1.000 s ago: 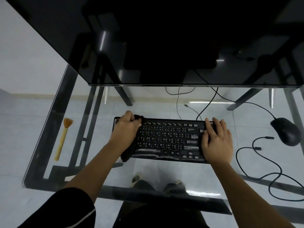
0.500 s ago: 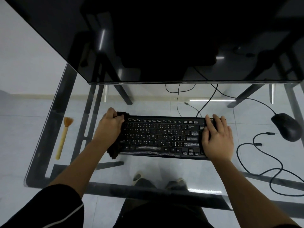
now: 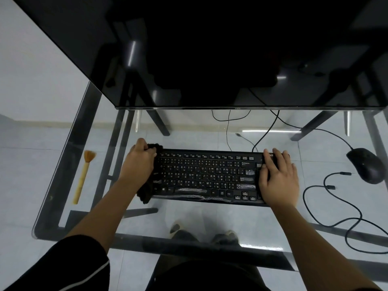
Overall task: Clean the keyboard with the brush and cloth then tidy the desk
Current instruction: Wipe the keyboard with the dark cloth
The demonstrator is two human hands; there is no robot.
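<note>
The black plastic keyboard [image 3: 210, 177] lies on the transparent glass table [image 3: 189, 213]. At the keyboard's left end the left hand [image 3: 138, 164] grips a dark, fluffy cloth [image 3: 146, 193]. Its fingers [image 3: 144, 147] are curled round the bunched fabric, probably so that the soft pile reaches the edge and the gaps between keys. The right hand [image 3: 279, 181] lies flat on the keyboard's right end, with fingers [image 3: 268, 162] straight and slightly spread, I think to keep the light body from sliding on smooth glass. The brush [image 3: 83, 177], with its slim yellow handle and tan bristles, rests well to the left of the keyboard, untouched.
</note>
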